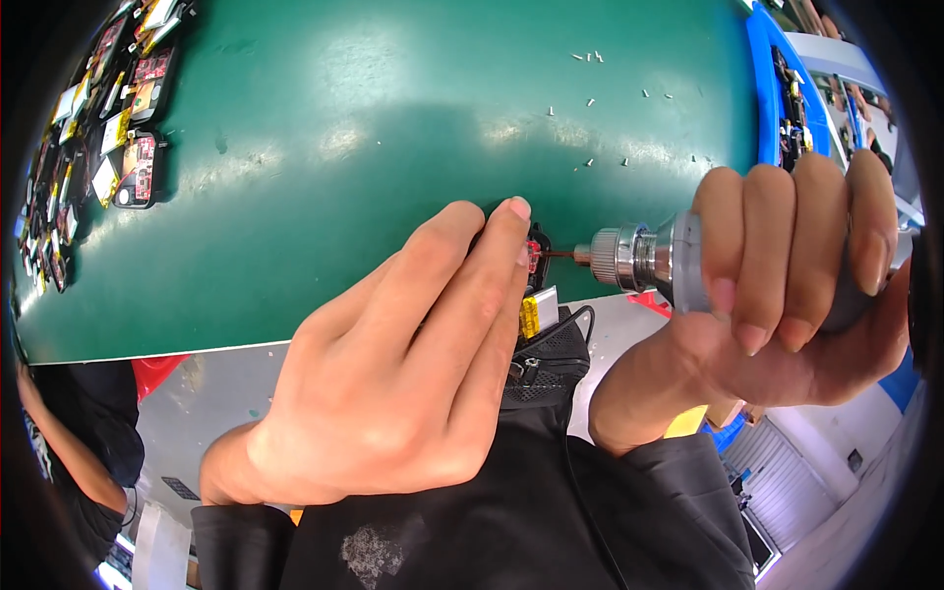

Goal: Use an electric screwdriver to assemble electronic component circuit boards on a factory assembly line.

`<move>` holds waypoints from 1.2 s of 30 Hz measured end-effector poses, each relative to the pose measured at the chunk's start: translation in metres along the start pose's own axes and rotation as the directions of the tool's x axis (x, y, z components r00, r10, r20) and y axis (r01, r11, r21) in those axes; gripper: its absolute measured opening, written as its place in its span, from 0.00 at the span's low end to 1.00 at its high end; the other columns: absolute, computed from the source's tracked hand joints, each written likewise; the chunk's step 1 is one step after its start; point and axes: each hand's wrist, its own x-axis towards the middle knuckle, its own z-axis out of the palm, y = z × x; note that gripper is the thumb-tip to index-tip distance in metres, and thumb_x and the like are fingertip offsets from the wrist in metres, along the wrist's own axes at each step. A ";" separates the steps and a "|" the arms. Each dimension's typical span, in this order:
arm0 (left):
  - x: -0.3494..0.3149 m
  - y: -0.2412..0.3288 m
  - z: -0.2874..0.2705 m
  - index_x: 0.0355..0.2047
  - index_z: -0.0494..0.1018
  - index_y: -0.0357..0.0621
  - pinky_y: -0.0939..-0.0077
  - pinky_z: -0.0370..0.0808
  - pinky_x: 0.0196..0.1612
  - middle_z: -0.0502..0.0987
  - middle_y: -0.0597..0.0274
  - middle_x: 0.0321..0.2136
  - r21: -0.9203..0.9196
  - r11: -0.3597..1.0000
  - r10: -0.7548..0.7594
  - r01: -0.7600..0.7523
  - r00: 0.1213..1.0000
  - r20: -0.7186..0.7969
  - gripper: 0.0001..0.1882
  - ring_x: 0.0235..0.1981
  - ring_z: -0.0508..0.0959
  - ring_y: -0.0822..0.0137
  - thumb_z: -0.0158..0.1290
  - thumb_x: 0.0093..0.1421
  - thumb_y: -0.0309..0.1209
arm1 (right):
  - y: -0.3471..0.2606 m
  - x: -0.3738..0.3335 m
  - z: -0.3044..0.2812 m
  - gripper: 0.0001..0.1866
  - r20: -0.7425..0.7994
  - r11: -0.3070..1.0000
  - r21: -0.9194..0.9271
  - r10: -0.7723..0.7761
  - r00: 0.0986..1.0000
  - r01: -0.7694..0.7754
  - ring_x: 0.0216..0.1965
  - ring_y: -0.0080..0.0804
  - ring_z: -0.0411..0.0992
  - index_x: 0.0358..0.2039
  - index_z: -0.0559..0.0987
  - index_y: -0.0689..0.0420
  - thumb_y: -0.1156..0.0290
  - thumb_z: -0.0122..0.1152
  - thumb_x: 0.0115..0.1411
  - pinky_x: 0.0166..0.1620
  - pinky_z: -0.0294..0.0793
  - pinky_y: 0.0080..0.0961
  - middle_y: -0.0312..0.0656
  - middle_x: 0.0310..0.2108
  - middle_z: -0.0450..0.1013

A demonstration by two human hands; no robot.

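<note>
My left hand lies over a small black device with a red circuit board, its fingers closed on it near the front edge of the table. Most of the device is hidden under those fingers. A silver pouch battery with yellow tape hangs out of its near side. In my right hand is an electric screwdriver, held sideways with the fingers wrapped round its body. Its thin bit points left and reaches the red board; the contact at the tip is too small to make out.
Several small loose screws lie scattered on the green table. Devices with red boards and batteries are heaped at the left. A blue tray holds more parts at the right. Another person's arm shows at lower left.
</note>
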 end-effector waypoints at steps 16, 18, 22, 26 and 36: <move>0.010 0.001 -0.018 0.39 0.74 0.23 0.66 0.80 0.36 0.75 0.43 0.46 0.038 0.999 0.033 -0.037 0.994 0.104 0.22 0.44 0.76 0.50 0.59 0.42 0.22 | 0.012 0.019 0.015 0.12 0.254 0.999 0.032 -0.044 0.966 0.037 0.11 0.19 0.59 0.28 0.65 0.53 0.62 0.50 0.68 0.20 0.62 0.18 0.29 0.12 0.62; 0.006 -0.001 -0.018 0.39 0.75 0.25 0.66 0.80 0.40 0.76 0.44 0.44 0.020 0.998 0.051 -0.053 0.995 0.083 0.19 0.45 0.77 0.51 0.58 0.44 0.21 | 0.016 0.017 0.017 0.12 0.207 0.998 0.044 -0.058 0.977 0.050 0.08 0.18 0.58 0.28 0.66 0.54 0.65 0.58 0.64 0.14 0.60 0.17 0.29 0.10 0.63; -0.004 -0.009 -0.025 0.40 0.75 0.26 0.64 0.79 0.44 0.76 0.45 0.44 0.093 0.995 0.032 -0.034 0.999 0.019 0.17 0.45 0.77 0.51 0.59 0.49 0.22 | 0.013 0.012 0.005 0.11 0.265 0.955 0.269 -0.197 0.944 0.124 0.09 0.20 0.59 0.36 0.66 0.57 0.67 0.57 0.65 0.16 0.63 0.18 0.30 0.11 0.62; -0.011 -0.045 -0.083 0.45 0.74 0.35 0.59 0.74 0.49 0.78 0.50 0.45 0.207 0.968 -0.094 0.142 0.969 -0.228 0.25 0.46 0.78 0.51 0.64 0.43 0.19 | 0.000 -0.020 -0.017 0.09 0.005 0.903 0.324 -0.300 0.954 0.283 0.08 0.19 0.57 0.35 0.65 0.57 0.67 0.54 0.66 0.15 0.62 0.17 0.30 0.09 0.59; 0.032 -0.094 -0.110 0.50 0.74 0.38 0.58 0.69 0.55 0.73 0.50 0.53 0.575 0.761 -0.168 0.302 0.947 -0.274 0.20 0.54 0.72 0.48 0.56 0.56 0.17 | 0.028 -0.049 -0.031 0.10 -0.427 0.857 0.452 -0.034 0.904 0.246 0.11 0.19 0.52 0.33 0.68 0.56 0.63 0.45 0.68 0.21 0.59 0.23 0.30 0.12 0.55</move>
